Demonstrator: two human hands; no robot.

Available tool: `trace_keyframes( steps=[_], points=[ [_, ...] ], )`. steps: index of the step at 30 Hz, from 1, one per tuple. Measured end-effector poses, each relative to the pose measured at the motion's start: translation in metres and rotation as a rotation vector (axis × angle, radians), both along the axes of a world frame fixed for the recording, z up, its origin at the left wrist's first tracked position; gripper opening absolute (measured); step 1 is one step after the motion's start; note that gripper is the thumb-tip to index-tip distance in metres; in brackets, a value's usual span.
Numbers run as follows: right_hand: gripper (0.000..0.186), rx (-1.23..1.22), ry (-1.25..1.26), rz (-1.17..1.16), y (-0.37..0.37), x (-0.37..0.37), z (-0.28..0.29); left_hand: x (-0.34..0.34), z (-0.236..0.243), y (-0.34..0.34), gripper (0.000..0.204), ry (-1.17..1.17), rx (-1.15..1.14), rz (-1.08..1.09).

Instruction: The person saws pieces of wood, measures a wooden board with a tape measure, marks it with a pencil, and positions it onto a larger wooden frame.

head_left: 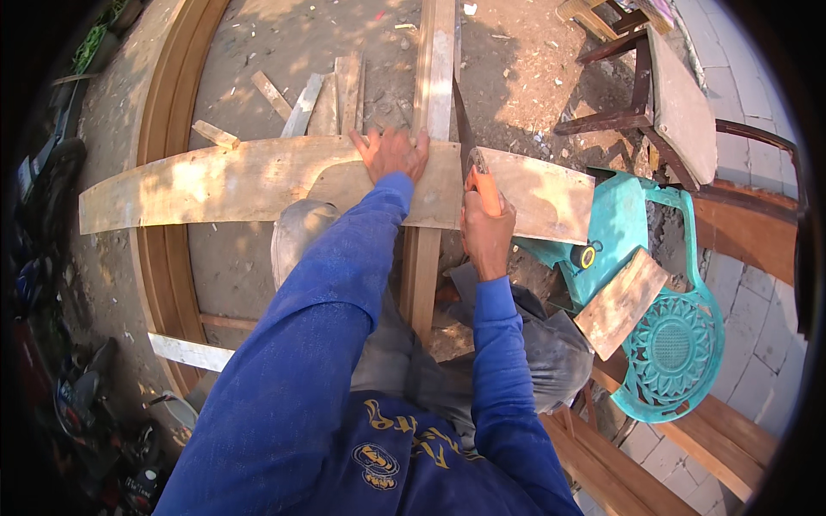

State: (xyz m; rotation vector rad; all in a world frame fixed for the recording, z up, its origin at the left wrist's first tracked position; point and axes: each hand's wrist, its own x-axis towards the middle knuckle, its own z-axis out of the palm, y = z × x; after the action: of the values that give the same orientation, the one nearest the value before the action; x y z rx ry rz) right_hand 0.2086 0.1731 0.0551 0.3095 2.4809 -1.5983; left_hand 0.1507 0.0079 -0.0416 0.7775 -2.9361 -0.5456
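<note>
A wide plywood board [249, 181] lies across two long wooden beams in front of me. My left hand [391, 155] presses flat on its middle with the fingers spread, slightly blurred. In my right hand [488, 228] is a handsaw [483, 182], gripped by its orange handle. The saw's dark blade points away from me, at a cut line across the board. To the right of the blade the board's shorter part [538, 196] still lies level with the rest. My left knee [297, 236] is bent at the board's near edge, partly under it.
Beams [163, 275] [422, 284] run away from me under the board. Beyond it lie several wood offcuts [344, 90] on the dirt. At right are a turquoise plastic chair [701, 305], a tape measure [583, 256], a loose wood piece [621, 303] and a cushioned chair [680, 107].
</note>
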Motion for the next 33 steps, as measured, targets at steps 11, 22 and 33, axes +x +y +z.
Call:
trace_keyframes(
  steps=[11,22,33],
  points=[
    [0.03,0.091,-0.137,0.021,0.054,0.128,0.068,0.004,-0.004,0.003,0.048,0.011,-0.002,0.01],
    [0.034,0.048,0.173,0.092,0.058,0.154,0.069,-0.001,0.0,0.001,0.051,0.005,-0.027,-0.004],
    [0.016,-0.236,-0.226,-0.064,0.005,-0.022,-0.018,0.001,0.0,0.0,0.055,0.059,0.02,-0.007]
  ],
)
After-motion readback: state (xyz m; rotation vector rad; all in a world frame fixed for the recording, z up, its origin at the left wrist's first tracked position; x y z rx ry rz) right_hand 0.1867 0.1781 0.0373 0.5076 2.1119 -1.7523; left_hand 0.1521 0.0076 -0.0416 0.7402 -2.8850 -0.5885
